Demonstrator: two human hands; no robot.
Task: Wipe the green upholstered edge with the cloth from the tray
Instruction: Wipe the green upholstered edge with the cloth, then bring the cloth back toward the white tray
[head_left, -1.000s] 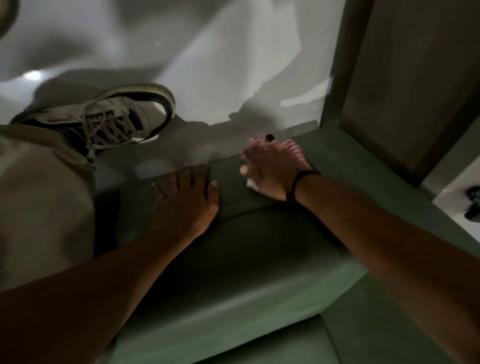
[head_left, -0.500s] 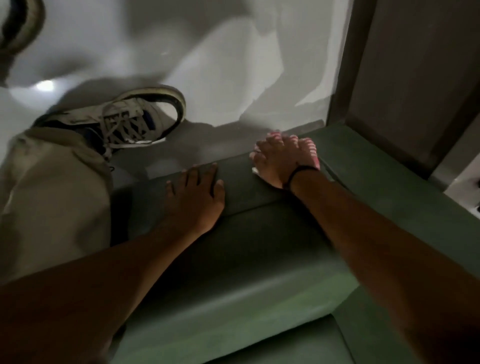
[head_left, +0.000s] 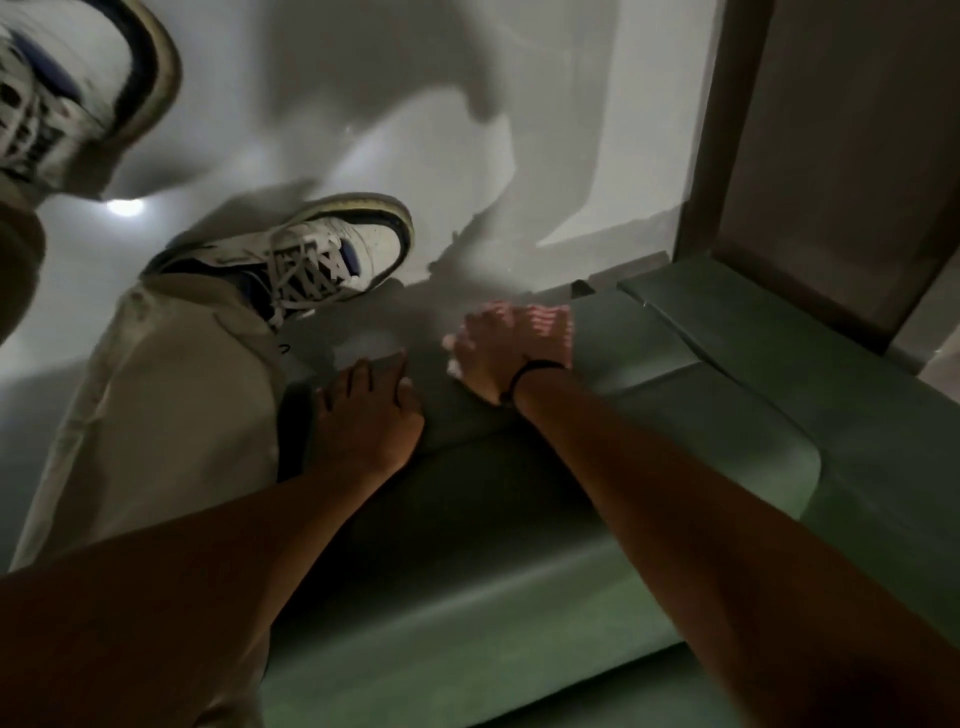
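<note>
Cloth (head_left: 453, 368) — only a pale sliver shows, frame centre — sits pressed under the right hand (head_left: 511, 348), fingers curled over it on the green upholstered edge (head_left: 613, 358), while the left hand (head_left: 366, 415) rests flat and released beside it, likely as a brace.

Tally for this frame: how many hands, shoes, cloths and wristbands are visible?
Hands: 2, left hand and right hand
Shoes: 2, near shoe, far shoe
Cloths: 1, cloth, mostly hidden under right hand
Wristbands: 1, wristband
Total: 6
</note>
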